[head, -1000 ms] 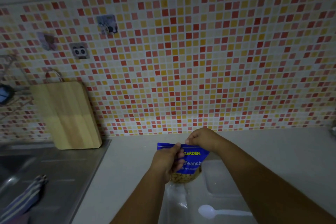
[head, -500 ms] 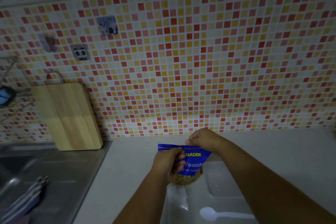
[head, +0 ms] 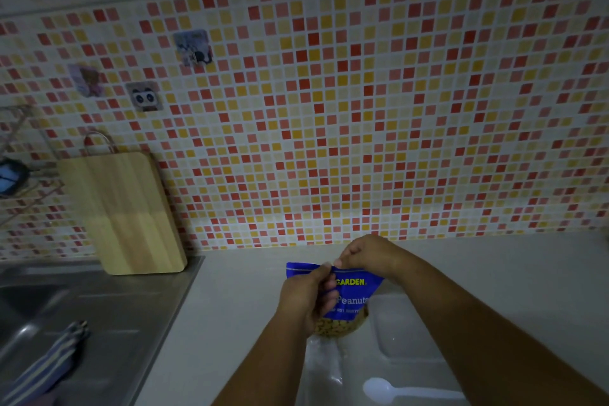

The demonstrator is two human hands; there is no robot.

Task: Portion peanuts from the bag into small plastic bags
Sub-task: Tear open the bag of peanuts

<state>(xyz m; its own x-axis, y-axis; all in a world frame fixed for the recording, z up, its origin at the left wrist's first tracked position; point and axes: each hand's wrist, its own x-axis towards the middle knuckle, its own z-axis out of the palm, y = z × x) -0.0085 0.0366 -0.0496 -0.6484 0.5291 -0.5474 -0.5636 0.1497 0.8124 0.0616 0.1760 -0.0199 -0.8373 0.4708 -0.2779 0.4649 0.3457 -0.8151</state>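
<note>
Your left grip (head: 308, 297) curls round the peanut bag (head: 354, 293), fingers across its front; your right grip (head: 365, 255) pinches its top edge. The bag is held over the desk (head: 237, 306), well right of the cutting board (head: 125, 211).

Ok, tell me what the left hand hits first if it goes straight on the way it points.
Likely the right hand: the left hand points up and rightward along the top edge of the peanut bag, which both hands pinch, and the right sits just beyond its fingertips. Depth is unclear.
</note>
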